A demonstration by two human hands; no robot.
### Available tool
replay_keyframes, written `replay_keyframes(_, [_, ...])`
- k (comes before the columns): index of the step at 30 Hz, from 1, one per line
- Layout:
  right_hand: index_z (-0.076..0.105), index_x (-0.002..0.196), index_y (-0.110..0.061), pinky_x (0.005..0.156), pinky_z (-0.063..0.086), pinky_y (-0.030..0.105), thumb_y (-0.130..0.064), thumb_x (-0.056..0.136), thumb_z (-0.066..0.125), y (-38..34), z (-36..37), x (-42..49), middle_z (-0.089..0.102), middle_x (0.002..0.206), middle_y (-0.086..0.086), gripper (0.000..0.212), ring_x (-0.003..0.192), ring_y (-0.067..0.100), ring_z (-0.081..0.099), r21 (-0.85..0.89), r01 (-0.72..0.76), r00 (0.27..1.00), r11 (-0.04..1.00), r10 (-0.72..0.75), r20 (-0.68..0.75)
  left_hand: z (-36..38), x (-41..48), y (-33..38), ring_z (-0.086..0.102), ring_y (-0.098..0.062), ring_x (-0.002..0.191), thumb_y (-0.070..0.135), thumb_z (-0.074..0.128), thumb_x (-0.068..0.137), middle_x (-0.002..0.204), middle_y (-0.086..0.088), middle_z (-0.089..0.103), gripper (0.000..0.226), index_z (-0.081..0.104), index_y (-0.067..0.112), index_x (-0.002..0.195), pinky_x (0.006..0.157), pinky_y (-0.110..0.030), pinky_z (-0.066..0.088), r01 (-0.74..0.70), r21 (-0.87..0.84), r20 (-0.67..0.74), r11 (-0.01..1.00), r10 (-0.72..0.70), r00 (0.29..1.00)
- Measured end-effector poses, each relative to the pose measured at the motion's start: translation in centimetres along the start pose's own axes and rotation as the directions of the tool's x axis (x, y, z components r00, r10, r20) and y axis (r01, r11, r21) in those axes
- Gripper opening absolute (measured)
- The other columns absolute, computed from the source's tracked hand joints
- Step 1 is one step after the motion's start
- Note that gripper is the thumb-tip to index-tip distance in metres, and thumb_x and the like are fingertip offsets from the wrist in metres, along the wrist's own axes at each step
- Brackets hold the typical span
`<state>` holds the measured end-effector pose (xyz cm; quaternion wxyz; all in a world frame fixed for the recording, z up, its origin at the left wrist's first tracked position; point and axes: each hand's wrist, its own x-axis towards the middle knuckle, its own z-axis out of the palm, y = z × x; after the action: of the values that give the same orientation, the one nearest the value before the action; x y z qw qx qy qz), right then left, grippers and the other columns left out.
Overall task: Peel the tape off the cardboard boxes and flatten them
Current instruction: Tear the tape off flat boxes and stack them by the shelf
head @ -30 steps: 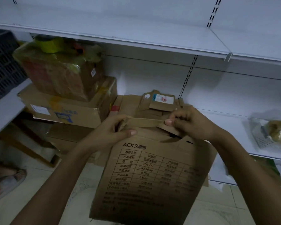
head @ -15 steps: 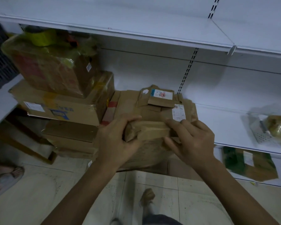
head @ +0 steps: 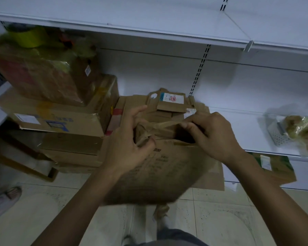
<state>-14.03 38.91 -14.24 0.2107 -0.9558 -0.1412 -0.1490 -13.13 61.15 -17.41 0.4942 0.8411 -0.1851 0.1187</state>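
Observation:
I hold a brown cardboard box (head: pixel 167 167) with printed text in front of me, its face hanging down and blurred. My left hand (head: pixel 132 141) grips the crumpled top left corner of the box. My right hand (head: pixel 212 134) pinches a strip of brown tape (head: pixel 164 124) that stretches taut between the two hands along the box's top edge. Behind the box, flattened cardboard pieces (head: pixel 169 105) with a white and blue label lie on the white shelf (head: pixel 238 132).
Stacked taped cardboard boxes (head: pixel 60 114) stand at the left, the top one wrapped in yellowish plastic. An upper white shelf (head: pixel 149 18) overhangs. At the right, a perforated metal basket (head: pixel 281 132) with crumpled wrapping sits on the shelf. Tiled floor lies below, with a sandalled foot (head: pixel 5 197) at left.
The box was pressed folded against the shelf pile; now it hangs open-faced again. My right hand has pulled a tape strip out to the right while my left hand grips the corner.

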Motion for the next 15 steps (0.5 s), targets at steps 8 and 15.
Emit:
replay_keyframes(8, [0.073, 0.092, -0.012, 0.06, 0.043, 0.03, -0.029, 0.091, 0.051, -3.8, 0.9, 0.5, 0.065, 0.079, 0.003, 0.028, 0.068, 0.022, 0.056, -0.125, 0.319, 0.92, 0.94, -0.338, -0.198, 0.8, 0.4, 1.8, 0.051, 0.007, 0.053, 0.046, 0.063, 0.074, 0.073, 0.021, 0.051, 0.079, 0.023, 0.032, 0.14, 0.038, -0.008, 0.03, -0.065, 0.325, -0.039, 0.943, 0.082, 0.996])
replay_keyframes(15, [0.072, 0.087, -0.004, 0.062, 0.05, 0.041, -0.034, 0.094, 0.047, -1.8, 1.5, 1.0, 0.066, 0.078, 0.007, 0.039, 0.074, 0.02, 0.063, 0.333, 0.166, 0.984, 0.928, -0.177, 0.002, -1.0, 1.1, 0.5, 0.051, 0.004, 0.066, 0.063, 0.052, 0.075, 0.089, 0.02, 0.056, 0.058, 0.034, 0.044, 0.127, 0.052, -0.015, 0.03, -0.045, 0.395, 0.165, 0.918, -0.023, 0.986])
